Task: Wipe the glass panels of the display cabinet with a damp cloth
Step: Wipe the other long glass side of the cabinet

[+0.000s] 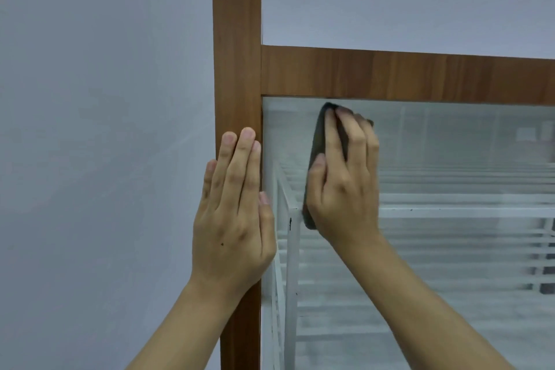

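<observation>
Right hand (342,177) grips a dark cloth (315,159) against the glass panel (450,159); left hand (232,213), fingers flat, braces on the wooden frame (237,39) beside it, likely for steadiness.

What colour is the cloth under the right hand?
Dark grey, nearly black; the cloth shows best in the head view.

One head-worn camera faces the cabinet (390,75) head-on from close up, with its wooden upright (237,39) left of centre and the glass panel (450,159) filling the lower right. The wall (105,99) takes the left half. The left forearm (192,324) and right forearm (402,309) enter from the near bottom edge.
</observation>
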